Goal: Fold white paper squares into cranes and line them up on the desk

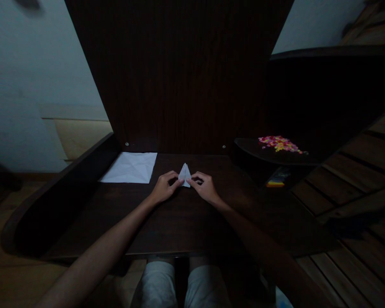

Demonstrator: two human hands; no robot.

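Note:
Between my two hands a small piece of folded white paper (185, 172) points away from me, shaped like a narrow kite with a crease down its middle. My left hand (165, 186) pinches its left side, thumb on top. On the other side my right hand (205, 186) grips the right edge between thumb and fingers. The fingertips behind the paper are partly hidden. Both hands are low over the dark wooden desk (186, 226). Left of them lies a flat sheet of white paper (131, 167) with faint creases.
A raised side panel (60, 196) borders the desk on the left, and a tall dark back board (186, 77) stands behind. At right, a small shelf (253, 147) bears a heap of pink, red and yellow bits (280, 143). Under it sits a yellow-edged object (275, 184).

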